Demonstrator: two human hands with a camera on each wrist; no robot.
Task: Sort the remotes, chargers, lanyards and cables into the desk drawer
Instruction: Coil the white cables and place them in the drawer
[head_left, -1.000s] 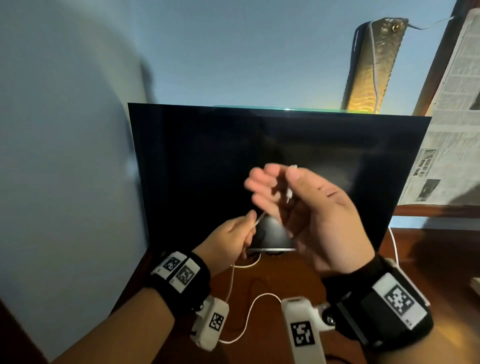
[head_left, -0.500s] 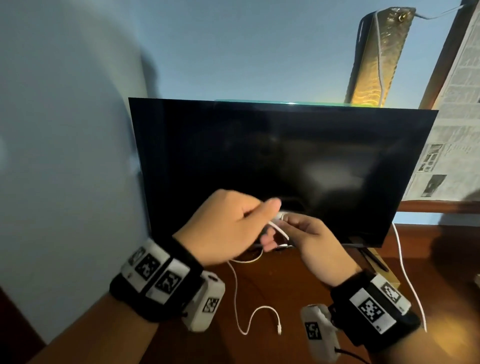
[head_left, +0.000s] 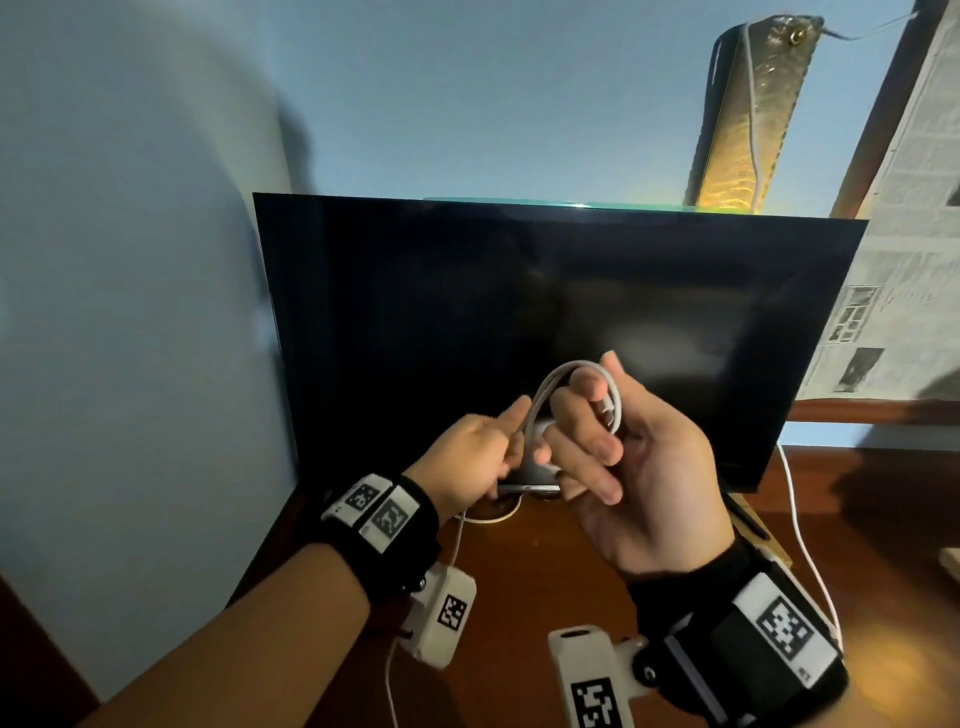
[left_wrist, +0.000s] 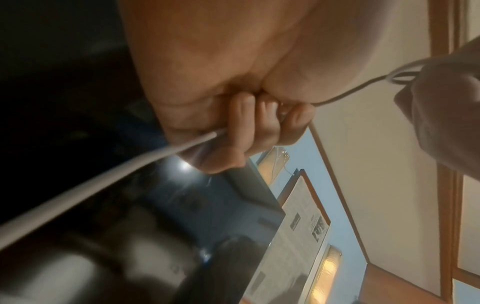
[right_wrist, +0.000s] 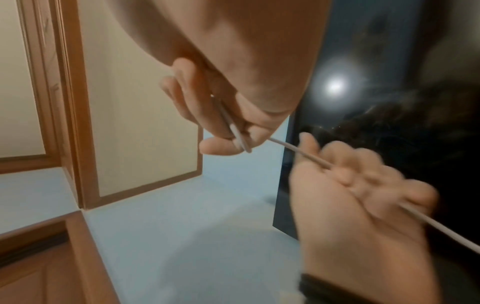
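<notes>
Up in front of a dark screen (head_left: 545, 322), a thin white cable (head_left: 566, 375) arcs in a doubled loop around the curled fingers of the right hand (head_left: 639, 467). The left hand (head_left: 467, 462) pinches the same cable just beside it, and the rest trails down toward the wooden bench (head_left: 519, 571). Its far end runs out of view, and the wrist views are blurred.

Monitor (head_left: 545, 322) blocks just behind hands; wall (head_left: 130, 312) close left; desk (head_left: 524, 582) below.
</notes>
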